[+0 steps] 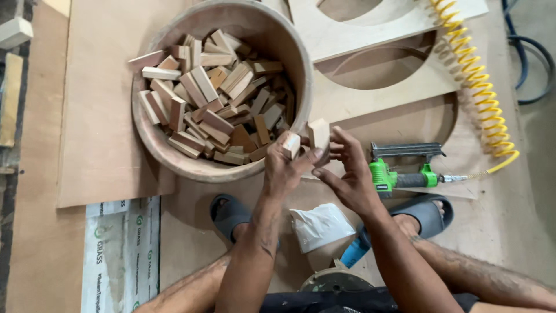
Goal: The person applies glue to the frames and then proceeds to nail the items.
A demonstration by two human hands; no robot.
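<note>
Two small wood blocks meet just past the rim of the round tub (174,165): one block (291,145) pinched in the left hand (284,171), the other block (318,134) gripped by the right hand (347,174). Held only at the fingertips, either could slip and drop to the floor. A green nail gun (399,174) lies just beside the right hand.

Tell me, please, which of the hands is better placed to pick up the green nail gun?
The right hand, probably. It is directly beside the green nail gun, almost touching its body. The left hand is farther away, on the round bin side, and holds a small wooden block.
</note>
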